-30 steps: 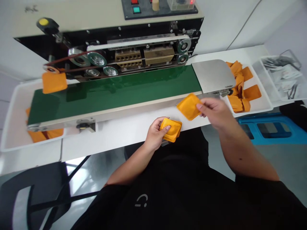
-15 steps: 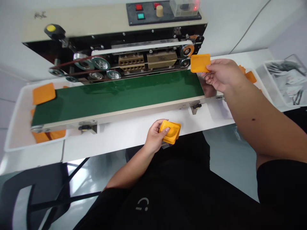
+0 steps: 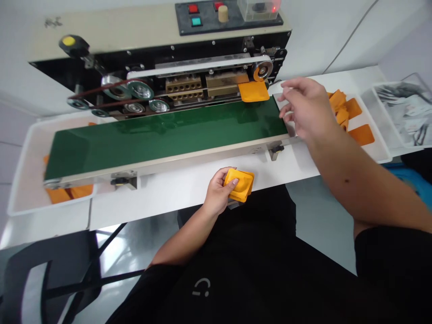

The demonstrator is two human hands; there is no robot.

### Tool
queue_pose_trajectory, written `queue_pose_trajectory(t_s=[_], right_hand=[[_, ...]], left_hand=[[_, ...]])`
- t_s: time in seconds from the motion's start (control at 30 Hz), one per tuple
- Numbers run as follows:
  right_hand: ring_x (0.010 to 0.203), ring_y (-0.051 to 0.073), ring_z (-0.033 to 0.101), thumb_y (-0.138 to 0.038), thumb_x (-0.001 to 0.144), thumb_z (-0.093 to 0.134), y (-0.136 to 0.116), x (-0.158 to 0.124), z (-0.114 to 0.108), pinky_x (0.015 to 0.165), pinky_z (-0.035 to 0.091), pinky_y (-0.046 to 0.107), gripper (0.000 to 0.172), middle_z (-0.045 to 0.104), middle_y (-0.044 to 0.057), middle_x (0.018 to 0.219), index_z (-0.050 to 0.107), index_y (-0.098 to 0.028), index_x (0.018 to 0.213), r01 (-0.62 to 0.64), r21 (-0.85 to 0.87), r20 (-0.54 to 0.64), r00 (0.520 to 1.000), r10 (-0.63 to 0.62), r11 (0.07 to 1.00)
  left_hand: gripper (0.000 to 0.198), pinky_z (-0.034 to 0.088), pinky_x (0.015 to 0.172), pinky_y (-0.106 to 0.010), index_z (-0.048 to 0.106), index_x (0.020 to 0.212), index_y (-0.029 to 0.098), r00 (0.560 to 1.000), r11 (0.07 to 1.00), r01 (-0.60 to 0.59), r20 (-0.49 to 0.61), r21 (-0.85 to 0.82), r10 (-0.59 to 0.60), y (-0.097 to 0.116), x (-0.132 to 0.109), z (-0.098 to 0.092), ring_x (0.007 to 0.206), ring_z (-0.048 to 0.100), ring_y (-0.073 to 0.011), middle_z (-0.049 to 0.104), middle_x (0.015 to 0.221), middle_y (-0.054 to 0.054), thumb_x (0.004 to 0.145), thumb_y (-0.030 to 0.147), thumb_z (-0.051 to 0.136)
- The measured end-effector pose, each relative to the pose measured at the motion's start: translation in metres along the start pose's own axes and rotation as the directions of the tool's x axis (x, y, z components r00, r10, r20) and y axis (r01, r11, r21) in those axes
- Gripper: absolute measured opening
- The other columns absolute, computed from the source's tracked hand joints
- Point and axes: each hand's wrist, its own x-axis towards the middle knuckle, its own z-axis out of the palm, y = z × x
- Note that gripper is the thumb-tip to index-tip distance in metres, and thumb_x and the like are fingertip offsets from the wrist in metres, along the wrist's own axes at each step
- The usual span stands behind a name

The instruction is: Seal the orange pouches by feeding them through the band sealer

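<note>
Soft, fairly bright light spreads over the white table (image 3: 175,191), its source out of view. The floor (image 3: 113,249) throws back strong glare at lower left, and the green belt (image 3: 168,141) carries dull reflections across the middle. The black shirt (image 3: 270,274) sinks into shadow at bottom center. The right hand (image 3: 310,108) is slightly blurred; straight lines slant and stretch toward the edges.

The orange packet (image 3: 254,93) has left the right grip (image 3: 308,108) and moved leftward, its far side now at the machine (image 3: 135,33) beside the far edge of the green belt (image 3: 168,139), near the right end. The right grip, pinching a moment ago, has loosened, fingers apart. A second packet has gone from the belt's left end. More pouches (image 3: 353,108) show beyond the right wrist.
</note>
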Motion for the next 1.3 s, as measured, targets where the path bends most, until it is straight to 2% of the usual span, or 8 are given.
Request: queue_pose_trajectory(t_s=[0.1,0.17,0.3,0.43,0.63,1.0,1.17,1.3], right_hand=[[0.06,0.009,0.054,-0.022,0.1,0.077,0.033,-0.054,-0.012,0.047,0.035,0.025,0.016,0.07,0.002,0.099,0.074,-0.024,0.115,0.137,0.056,0.04,0.989,-0.139,0.989],[0.068,0.012,0.06,-0.026,0.096,0.082,0.062,-0.092,-0.018,0.054,0.044,0.027,0.026,0.071,0.003,0.102,0.077,-0.026,0.121,0.107,0.025,0.218,0.97,-0.11,0.994],[0.084,0.016,0.068,-0.043,0.093,0.086,0.112,-0.142,-0.015,0.064,0.056,0.028,0.045,0.076,0.007,0.121,0.077,-0.028,0.135,-0.063,0.008,0.47,0.881,0.052,0.998],[0.089,0.019,0.073,-0.061,0.091,0.087,0.137,-0.155,-0.003,0.072,0.064,0.032,0.05,0.079,0.008,0.116,0.078,-0.024,0.123,-0.25,0.112,0.498,0.852,0.163,0.962],[0.086,0.022,0.077,-0.066,0.084,0.092,0.14,-0.153,0.0,0.075,0.066,0.037,0.052,0.08,0.007,0.105,0.077,-0.024,0.111,-0.345,0.265,0.412,0.885,0.218,0.9],[0.091,0.022,0.073,-0.046,0.078,0.095,0.123,-0.136,-0.015,0.072,0.06,0.035,0.039,0.079,0.004,0.109,0.074,-0.03,0.107,-0.142,0.232,0.179,0.979,0.101,0.962],[0.103,0.025,0.077,-0.049,0.073,0.101,0.111,-0.135,-0.016,0.08,0.065,0.039,0.054,0.08,0.004,0.117,0.075,-0.033,0.118,-0.157,0.253,0.199,0.974,0.108,0.955],[0.106,0.028,0.077,-0.058,0.079,0.097,0.108,-0.139,-0.016,0.09,0.066,0.045,0.042,0.081,0.005,0.107,0.081,-0.029,0.105,-0.117,0.275,0.216,0.975,0.057,0.954]], left_hand=[[0.055,0.062,0.085,-0.028,0.076,0.121,0.024,1.0,0.999,-0.017,-0.022,-0.033,0.016,0.001,0.001,0.003,0.097,0.073,-0.019,0.077,0.113,-0.005,0.078,0.046,0.101],[0.056,0.062,0.088,-0.03,0.076,0.122,0.024,0.999,0.998,-0.026,-0.041,-0.06,0.024,0.001,0.003,0.007,0.101,0.074,-0.0202,0.078,0.116,-0.005,0.077,0.047,0.102],[0.056,0.063,0.093,-0.032,0.076,0.118,0.022,0.999,0.994,-0.006,-0.052,-0.111,0.001,0.001,0.006,0.016,0.103,0.076,-0.0215,0.081,0.117,-0.007,0.077,0.05,0.101],[0.055,0.063,0.089,-0.032,0.076,0.115,0.021,0.999,0.994,-0.004,-0.037,-0.112,-0.001,-0.003,0.008,0.024,0.096,0.076,-0.0205,0.082,0.11,-0.005,0.078,0.052,0.1],[0.055,0.062,0.088,-0.031,0.074,0.114,0.021,0.999,0.992,-0.034,-0.04,-0.119,0.029,-0.005,0.007,0.026,0.095,0.077,-0.0196,0.082,0.109,-0.004,0.078,0.054,0.1],[0.051,0.061,0.091,-0.033,0.07,0.113,0.023,0.997,0.993,-0.021,-0.07,-0.112,0.013,-0.006,0.002,0.011,0.096,0.077,-0.0191,0.08,0.11,-0.003,0.081,0.053,0.098],[0.051,0.061,0.088,-0.031,0.071,0.111,0.023,0.997,0.993,-0.005,-0.081,-0.117,-0.005,-0.007,0.001,0.007,0.094,0.076,-0.0185,0.08,0.107,-0.003,0.079,0.051,0.1],[0.052,0.062,0.088,-0.032,0.071,0.11,0.022,0.998,0.99,0.004,-0.065,-0.139,-0.013,-0.008,0.001,0.006,0.092,0.076,-0.018,0.08,0.107,-0.003,0.078,0.05,0.101]])
